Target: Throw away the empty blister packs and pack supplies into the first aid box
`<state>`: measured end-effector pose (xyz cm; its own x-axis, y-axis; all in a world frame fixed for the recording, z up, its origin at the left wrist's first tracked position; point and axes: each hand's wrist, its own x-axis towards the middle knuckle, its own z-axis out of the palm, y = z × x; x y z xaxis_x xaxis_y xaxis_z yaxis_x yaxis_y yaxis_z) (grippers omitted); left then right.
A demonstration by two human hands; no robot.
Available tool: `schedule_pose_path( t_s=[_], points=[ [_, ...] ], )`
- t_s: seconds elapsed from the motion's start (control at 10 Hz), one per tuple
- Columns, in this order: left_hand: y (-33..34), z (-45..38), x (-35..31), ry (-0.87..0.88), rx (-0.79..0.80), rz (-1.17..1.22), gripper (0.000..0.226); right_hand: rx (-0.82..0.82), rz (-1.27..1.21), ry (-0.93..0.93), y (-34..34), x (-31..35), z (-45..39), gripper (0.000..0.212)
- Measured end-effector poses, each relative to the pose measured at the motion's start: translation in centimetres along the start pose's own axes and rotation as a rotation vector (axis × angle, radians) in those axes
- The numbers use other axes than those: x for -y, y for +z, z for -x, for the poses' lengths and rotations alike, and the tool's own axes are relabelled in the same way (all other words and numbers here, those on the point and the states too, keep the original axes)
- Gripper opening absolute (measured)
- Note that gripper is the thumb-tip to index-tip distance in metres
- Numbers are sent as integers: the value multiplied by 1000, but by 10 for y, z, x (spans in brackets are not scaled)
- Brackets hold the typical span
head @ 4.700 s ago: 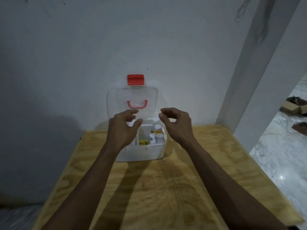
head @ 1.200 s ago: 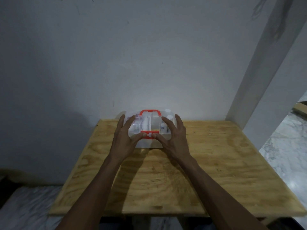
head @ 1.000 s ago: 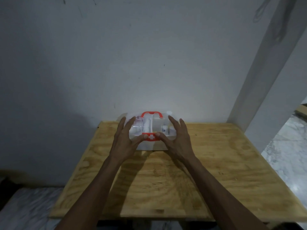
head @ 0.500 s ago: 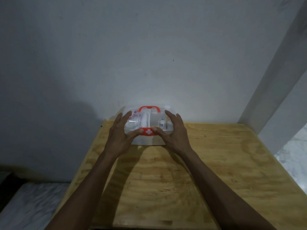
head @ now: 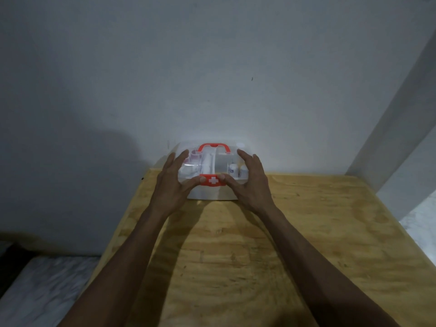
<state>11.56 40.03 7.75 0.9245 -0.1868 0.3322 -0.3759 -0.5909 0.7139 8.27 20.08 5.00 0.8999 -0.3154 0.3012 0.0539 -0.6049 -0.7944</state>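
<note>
The white first aid box (head: 212, 194) stands at the back of the wooden table (head: 295, 232), against the wall. Its clear lid (head: 219, 161) is down, with a red handle (head: 214, 147) on top and a red latch (head: 212, 180) with a white cross at the front. Small white bottles (head: 233, 168) show through the lid. My left hand (head: 173, 182) rests on the lid's left side, fingers straight, thumb pressing the latch's left end. My right hand (head: 251, 182) rests on the right side, thumb on the latch's right end. No blister packs are in view.
A grey wall (head: 212, 79) rises directly behind the box. A white pillar (head: 401, 138) stands at the table's back right corner. Marble floor (head: 44, 286) shows below the table's left edge and at the far right.
The lid, upright 4.7 s ago, now lies down on the box. Over the last second both hands stay on it with thumbs at the latch; only the camera view has shifted.
</note>
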Motion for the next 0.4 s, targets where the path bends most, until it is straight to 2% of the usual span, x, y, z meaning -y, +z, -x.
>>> schedule_pose_path(
  t_s=[0.2,0.3,0.4],
  points=[
    [0,2,-6,-7,2,-21,88,19,-19,0,0,1,2,87],
    [-1,5,-12,-64,11,-71,92,62,-4,25,-10,13,1,90],
    [1,18,-12,-46,-57,-135,92,65,-58,5,-21,12,20,99]
  ],
)
